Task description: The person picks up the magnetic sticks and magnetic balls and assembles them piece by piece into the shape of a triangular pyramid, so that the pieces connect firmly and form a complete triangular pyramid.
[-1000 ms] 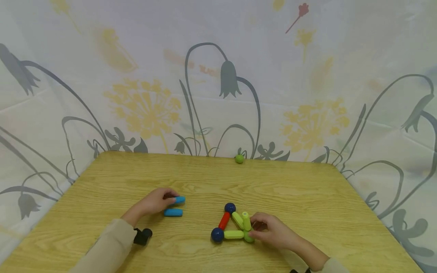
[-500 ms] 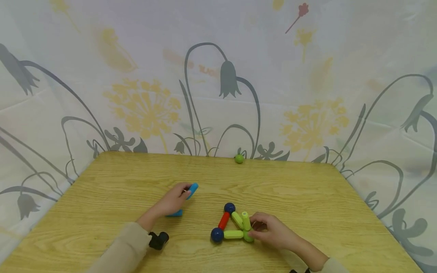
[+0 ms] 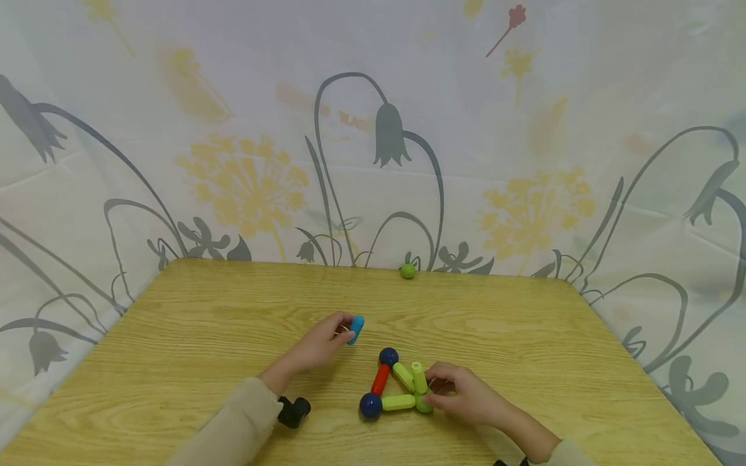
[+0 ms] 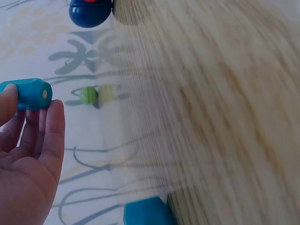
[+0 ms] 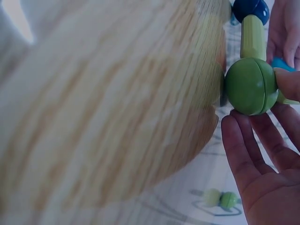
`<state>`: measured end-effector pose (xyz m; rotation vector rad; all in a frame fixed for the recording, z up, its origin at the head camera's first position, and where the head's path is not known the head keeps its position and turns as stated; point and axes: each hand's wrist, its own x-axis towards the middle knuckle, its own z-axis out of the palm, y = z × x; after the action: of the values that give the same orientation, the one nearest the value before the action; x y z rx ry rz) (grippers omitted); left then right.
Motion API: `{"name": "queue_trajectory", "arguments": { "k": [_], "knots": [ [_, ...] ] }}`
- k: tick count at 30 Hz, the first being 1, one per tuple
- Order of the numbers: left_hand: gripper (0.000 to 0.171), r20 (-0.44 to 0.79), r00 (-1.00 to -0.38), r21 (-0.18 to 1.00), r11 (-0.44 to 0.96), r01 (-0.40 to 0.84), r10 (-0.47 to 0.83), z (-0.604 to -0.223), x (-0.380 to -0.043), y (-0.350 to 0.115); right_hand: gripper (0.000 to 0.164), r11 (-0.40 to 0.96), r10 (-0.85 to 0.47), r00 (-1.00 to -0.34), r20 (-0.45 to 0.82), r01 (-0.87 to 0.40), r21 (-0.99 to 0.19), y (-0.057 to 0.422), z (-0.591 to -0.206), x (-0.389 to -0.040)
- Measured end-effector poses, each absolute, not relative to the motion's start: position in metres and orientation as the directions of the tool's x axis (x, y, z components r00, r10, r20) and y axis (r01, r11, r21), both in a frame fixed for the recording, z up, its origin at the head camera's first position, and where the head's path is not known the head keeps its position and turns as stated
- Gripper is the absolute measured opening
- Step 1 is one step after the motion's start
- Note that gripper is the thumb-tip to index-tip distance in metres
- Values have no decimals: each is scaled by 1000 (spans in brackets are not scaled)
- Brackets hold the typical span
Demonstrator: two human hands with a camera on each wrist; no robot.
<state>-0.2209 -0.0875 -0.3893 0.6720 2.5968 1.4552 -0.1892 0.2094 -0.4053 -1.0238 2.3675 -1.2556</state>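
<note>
My left hand (image 3: 319, 344) pinches a blue magnetic rod (image 3: 356, 330) between thumb and fingers, raised over the table; its round end shows in the left wrist view. To the right lies a triangle of magnetic pieces: two dark blue balls (image 3: 370, 405), a red rod (image 3: 380, 380) between them, and two yellow-green rods (image 3: 398, 402) meeting at a green ball (image 5: 251, 86). From that ball a third yellow-green rod (image 3: 418, 377) stands up. The thumb and fingers of my right hand (image 3: 466, 391) grip the green ball at this corner.
Another blue rod (image 4: 147, 212) lies on the table, hidden behind the left arm in the head view. A loose green ball (image 3: 408, 270) sits at the table's far edge, against the flower-printed backdrop (image 3: 256, 116). Black cameras (image 3: 294, 412) are worn on the wrists.
My left hand has lifted one of the two blue rods, turned it more upright and carried it right, toward the triangle. The right hand has stayed at the green ball.
</note>
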Motion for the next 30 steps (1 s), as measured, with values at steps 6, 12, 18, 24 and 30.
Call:
{"name": "queue_trajectory", "arguments": {
  "k": [6, 12, 18, 24, 30],
  "knots": [
    [27, 152, -879, 831, 422, 361, 452, -390, -223, -75, 23, 375, -690, -720, 73, -443, -814, 209, -405, -189],
    [26, 161, -854, 818, 417, 396, 495, -393, -227, -64, 23, 377, -690, -721, 67, -437, -816, 209, -405, -189],
    [24, 156, -833, 807, 418, 417, 531, -394, -229, -54, 23, 376, -694, -717, 70, -443, -814, 209, -405, -189],
    [23, 129, -820, 801, 428, 417, 557, -393, -227, -45, 23, 364, -696, -714, 76, -443, -819, 209, -405, -189],
    [19, 115, -816, 801, 433, 414, 567, -393, -226, -38, 23, 351, -700, -709, 87, -448, -822, 209, -406, -188]
  ]
}}
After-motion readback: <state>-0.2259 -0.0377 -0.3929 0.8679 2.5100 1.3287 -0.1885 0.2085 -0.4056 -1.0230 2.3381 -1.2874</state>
